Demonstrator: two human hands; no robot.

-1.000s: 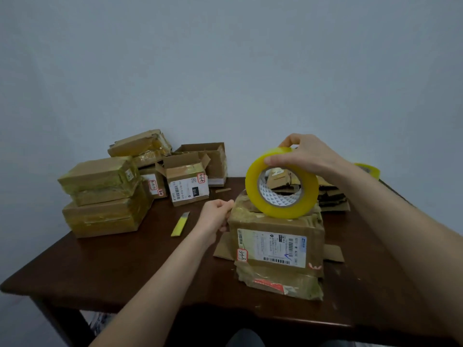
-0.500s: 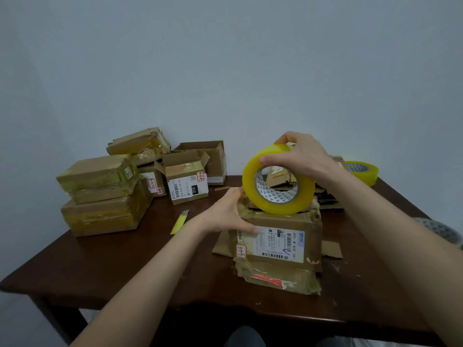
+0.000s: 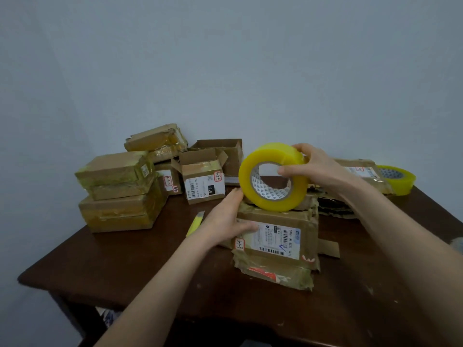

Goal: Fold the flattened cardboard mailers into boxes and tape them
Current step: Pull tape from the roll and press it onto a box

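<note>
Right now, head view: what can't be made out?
- Free tape end between tape roll and box: clear film, possibly behind the left hand.
- Box top seam: covered by the tape roll.
- Shipping label print: too small, blurred.
- Flat cardboard pile: mostly behind the right hand and forearm.
- Pale object: cut off by the right edge.

Yellow tape roll (image 3: 273, 177), brown box (image 3: 276, 242), dark brown table (image 3: 130, 266)
</note>
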